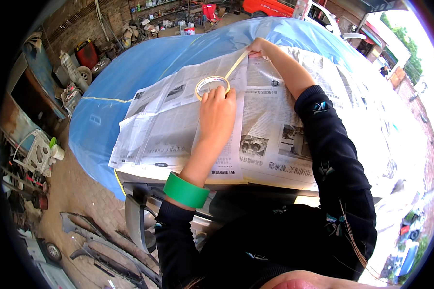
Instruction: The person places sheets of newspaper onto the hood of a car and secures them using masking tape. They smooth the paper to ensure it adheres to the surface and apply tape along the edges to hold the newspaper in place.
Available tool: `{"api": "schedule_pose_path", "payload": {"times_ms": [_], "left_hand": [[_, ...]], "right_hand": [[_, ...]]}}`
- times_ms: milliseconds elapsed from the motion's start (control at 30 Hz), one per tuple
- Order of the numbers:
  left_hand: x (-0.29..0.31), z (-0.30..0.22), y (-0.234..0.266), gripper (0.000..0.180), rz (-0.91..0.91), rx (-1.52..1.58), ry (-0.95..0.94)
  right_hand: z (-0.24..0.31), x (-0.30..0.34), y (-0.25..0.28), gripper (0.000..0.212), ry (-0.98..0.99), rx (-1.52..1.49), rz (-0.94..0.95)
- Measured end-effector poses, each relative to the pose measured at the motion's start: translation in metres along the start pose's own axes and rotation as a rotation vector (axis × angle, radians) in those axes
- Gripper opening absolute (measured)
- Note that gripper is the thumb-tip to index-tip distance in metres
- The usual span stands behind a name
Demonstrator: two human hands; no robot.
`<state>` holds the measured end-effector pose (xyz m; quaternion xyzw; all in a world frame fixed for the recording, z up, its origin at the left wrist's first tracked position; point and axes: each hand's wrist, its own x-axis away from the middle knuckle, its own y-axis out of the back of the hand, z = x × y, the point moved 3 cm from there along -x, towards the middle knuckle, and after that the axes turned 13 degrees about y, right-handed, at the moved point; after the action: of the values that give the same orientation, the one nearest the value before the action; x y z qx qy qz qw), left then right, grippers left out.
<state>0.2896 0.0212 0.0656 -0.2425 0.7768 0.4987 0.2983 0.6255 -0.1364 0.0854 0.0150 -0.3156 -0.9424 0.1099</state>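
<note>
My left hand (218, 111) is closed on the lower rim of a roll of masking tape (196, 92), held over sheets of newspaper (178, 130). A pale strip of tape (236, 63) runs taut from the roll up to my right hand (259, 47). There my right fingers pinch the strip's far end, close to the upper edge of the newspaper. Underneath, the sheets overlap on the front of a car, beside blue plastic sheeting (99, 123) that wraps the body. A wide green band (185, 190) circles my left wrist.
Yellow tape (263, 184) borders the newspaper's near edge, above the car's dark front end. Loose bumper parts (101, 245) lie on the floor at lower left. A pale door panel (36, 151) and clutter line the left side. A red vehicle (270, 6) stands behind.
</note>
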Motion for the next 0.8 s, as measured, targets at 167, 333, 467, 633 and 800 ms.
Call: {"api": "schedule_pose_path", "payload": {"times_ms": [167, 333, 467, 633, 800], "left_hand": [[0.000, -0.001, -0.010, 0.029, 0.070, 0.088, 0.031], [-0.021, 0.015, -0.017, 0.016, -0.110, 0.053, -0.058], [-0.063, 0.010, -0.028, 0.011, -0.080, -0.009, -0.108], [-0.062, -0.003, -0.020, 0.020, 0.114, 0.094, 0.078], [-0.070, -0.001, -0.021, 0.035, 0.161, -0.045, 0.113]], "right_hand": [[-0.003, 0.001, 0.007, 0.014, 0.059, 0.119, -0.066], [0.022, 0.025, -0.002, 0.014, 0.129, 0.324, -0.150], [-0.028, -0.007, 0.049, 0.011, 0.268, -0.015, -0.287], [-0.030, -0.013, 0.040, 0.012, 0.430, -0.061, -0.181], [-0.021, -0.012, 0.030, 0.013, 0.435, 0.069, -0.224]]}}
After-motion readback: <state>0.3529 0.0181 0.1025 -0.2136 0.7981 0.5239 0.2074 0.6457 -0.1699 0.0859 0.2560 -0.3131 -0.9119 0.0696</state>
